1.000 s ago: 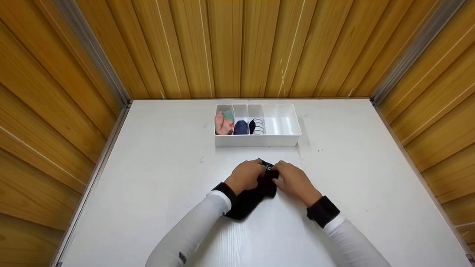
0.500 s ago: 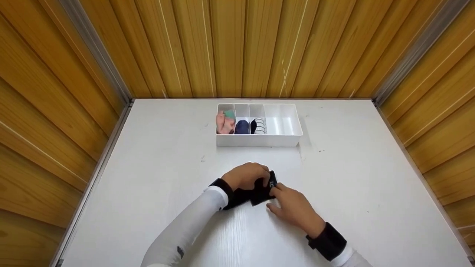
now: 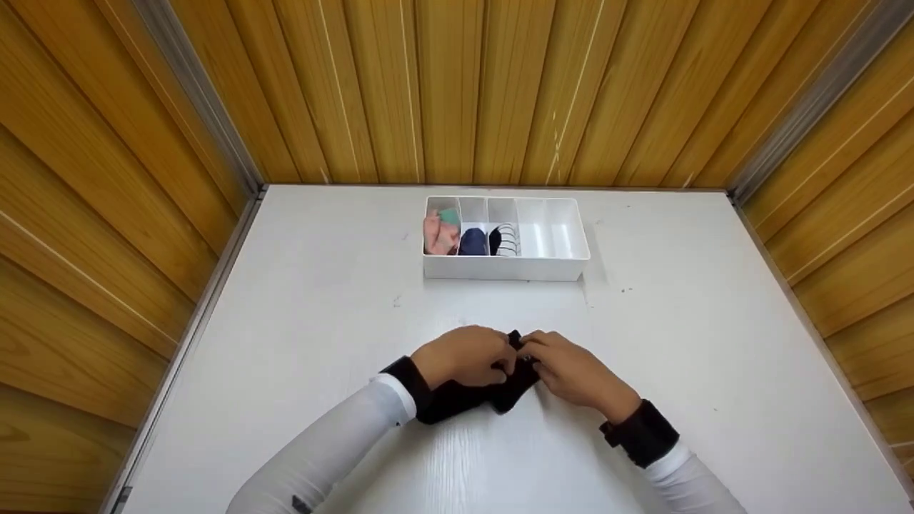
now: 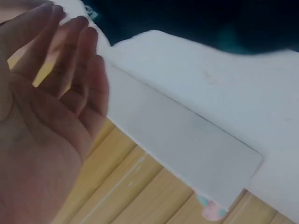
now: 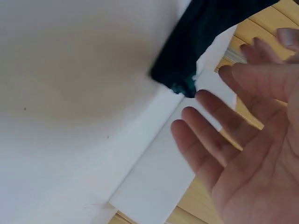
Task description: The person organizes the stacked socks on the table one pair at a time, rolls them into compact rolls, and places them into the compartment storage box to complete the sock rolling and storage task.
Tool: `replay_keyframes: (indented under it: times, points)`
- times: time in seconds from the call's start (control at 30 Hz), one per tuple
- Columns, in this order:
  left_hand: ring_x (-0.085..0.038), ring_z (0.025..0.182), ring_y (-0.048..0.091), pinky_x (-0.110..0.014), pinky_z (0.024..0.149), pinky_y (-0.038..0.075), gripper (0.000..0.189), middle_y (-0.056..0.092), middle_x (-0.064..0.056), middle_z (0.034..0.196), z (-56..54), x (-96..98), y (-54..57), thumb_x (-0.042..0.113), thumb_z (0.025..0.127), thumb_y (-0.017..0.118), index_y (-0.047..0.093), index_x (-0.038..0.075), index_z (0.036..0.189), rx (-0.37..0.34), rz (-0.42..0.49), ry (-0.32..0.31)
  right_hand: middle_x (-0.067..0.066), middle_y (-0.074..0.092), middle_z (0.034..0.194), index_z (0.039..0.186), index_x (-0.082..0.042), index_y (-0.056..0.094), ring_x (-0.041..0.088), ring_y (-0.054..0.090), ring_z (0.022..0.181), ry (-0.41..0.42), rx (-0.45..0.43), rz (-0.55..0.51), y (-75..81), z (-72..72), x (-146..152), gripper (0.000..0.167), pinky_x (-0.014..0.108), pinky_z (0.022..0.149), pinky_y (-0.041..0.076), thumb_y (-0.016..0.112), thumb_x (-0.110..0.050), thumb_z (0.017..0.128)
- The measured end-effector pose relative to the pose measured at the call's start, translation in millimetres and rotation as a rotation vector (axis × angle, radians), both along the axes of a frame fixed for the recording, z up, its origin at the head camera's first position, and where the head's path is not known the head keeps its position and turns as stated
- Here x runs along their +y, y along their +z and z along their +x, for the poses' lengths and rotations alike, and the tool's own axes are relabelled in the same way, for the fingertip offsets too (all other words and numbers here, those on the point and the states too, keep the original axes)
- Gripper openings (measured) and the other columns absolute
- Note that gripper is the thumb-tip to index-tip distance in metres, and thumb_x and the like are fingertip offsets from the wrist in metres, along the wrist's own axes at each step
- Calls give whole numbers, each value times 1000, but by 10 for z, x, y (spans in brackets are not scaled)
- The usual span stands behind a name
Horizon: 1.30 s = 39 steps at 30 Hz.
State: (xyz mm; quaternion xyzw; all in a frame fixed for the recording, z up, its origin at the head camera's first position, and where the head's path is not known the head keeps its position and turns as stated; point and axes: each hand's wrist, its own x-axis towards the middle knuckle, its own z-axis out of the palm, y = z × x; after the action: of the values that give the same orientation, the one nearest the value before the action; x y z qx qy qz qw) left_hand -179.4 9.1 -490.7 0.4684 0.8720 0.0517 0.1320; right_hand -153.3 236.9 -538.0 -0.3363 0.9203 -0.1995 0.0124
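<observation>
A black sock [image 3: 457, 401] with small pale lettering near one end lies on the white table in front of the box. From the left, my left hand [image 3: 468, 355] reaches over it, fingers bent down on the lettered end. My right hand [image 3: 582, 371] pinches that end from the right, its fingertips close to the left ones. The wrist views show the sock [image 5: 187, 60] beyond the fingertips, with both palms bare and the outer fingers loosely bent. Part of the sock is hidden under the left hand and wrist.
Behind the hands stands a white divided box [image 3: 503, 269]. Its compartments hold a pink and green bundle [image 3: 441, 235], a navy roll [image 3: 473, 241] and a black-and-white striped roll [image 3: 507, 240]. Wood-patterned panels [image 3: 457, 93] enclose the table [image 3: 321, 285] at the back and sides.
Both hands have come nearer to me with the sock. In the last half second my right hand has moved forward beside the left, and the sock's lettered end has turned and is more covered.
</observation>
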Motion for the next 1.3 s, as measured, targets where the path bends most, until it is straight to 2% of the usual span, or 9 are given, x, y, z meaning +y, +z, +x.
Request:
replay_keyframes:
  times: [0.17, 0.3, 0.37, 0.47, 0.63, 0.8, 1.07, 1.17, 1.3]
  points:
    - [-11, 93, 64, -29, 88, 53, 13, 68, 4, 110, 287, -28, -75, 33, 93, 70, 75, 26, 102, -12, -61, 26, 4, 59, 143, 121, -24, 72, 25, 55, 135, 101, 26, 42, -46, -49, -46, 39, 44, 107, 48, 53, 1, 99]
    - [-13, 99, 62, -29, 91, 53, 20, 66, 5, 115, 378, -77, -156, 35, 92, 72, 75, 30, 111, -36, -128, 58, 5, 58, 146, 121, -23, 74, 27, 55, 134, 113, -22, 87, -57, -60, -91, 45, 45, 107, 48, 49, 5, 96]
    - [-13, 99, 61, -29, 90, 53, 25, 63, 5, 114, 358, -117, -186, 33, 91, 74, 74, 30, 115, -39, -132, 55, 7, 58, 145, 120, -19, 73, 29, 58, 131, 100, -34, 100, -54, -65, -101, 44, 45, 106, 49, 49, 7, 95]
    - [-12, 97, 62, -29, 91, 53, 28, 62, 5, 114, 266, -228, -205, 31, 91, 74, 73, 28, 118, -69, -60, 46, 9, 59, 143, 118, -17, 73, 31, 60, 128, 60, -38, 114, -51, -75, -106, 41, 45, 103, 51, 50, 7, 94]
    - [-14, 102, 66, -33, 95, 53, 24, 65, 3, 115, 109, -518, -89, 28, 94, 71, 73, 20, 116, -102, 66, 96, 10, 60, 139, 116, -15, 72, 32, 62, 123, -14, -36, 136, -61, -88, -63, 39, 46, 98, 53, 53, 8, 90]
    - [-18, 103, 68, -36, 94, 54, 24, 68, -2, 114, 133, -620, 7, 25, 95, 69, 74, 16, 117, -91, 152, 158, 7, 61, 127, 121, -11, 70, 29, 64, 112, -40, -55, 126, -61, -109, -31, 37, 45, 94, 54, 54, 5, 93]
    - [-17, 99, 66, -36, 87, 56, 40, 64, 0, 118, 334, -355, -235, 42, 94, 68, 65, 31, 133, -51, 32, 239, 8, 57, 122, 131, -3, 65, 28, 64, 107, -65, -58, 157, -69, -144, -61, 41, 43, 90, 54, 62, 4, 91]
    - [-19, 101, 64, -37, 88, 55, 42, 63, -1, 121, 328, -301, -302, 48, 95, 65, 64, 33, 135, -19, -9, 264, 7, 56, 115, 125, 1, 67, 24, 64, 100, -78, -68, 144, -77, -103, -68, 32, 40, 85, 55, 59, 2, 94]
    - [-26, 116, 62, -42, 96, 54, 42, 61, -1, 136, 250, -314, -274, 50, 98, 61, 64, 31, 135, -18, -53, 311, 4, 54, 107, 118, 4, 69, 18, 63, 90, -91, -89, 123, -67, -1, -87, 26, 36, 79, 55, 54, -3, 98]
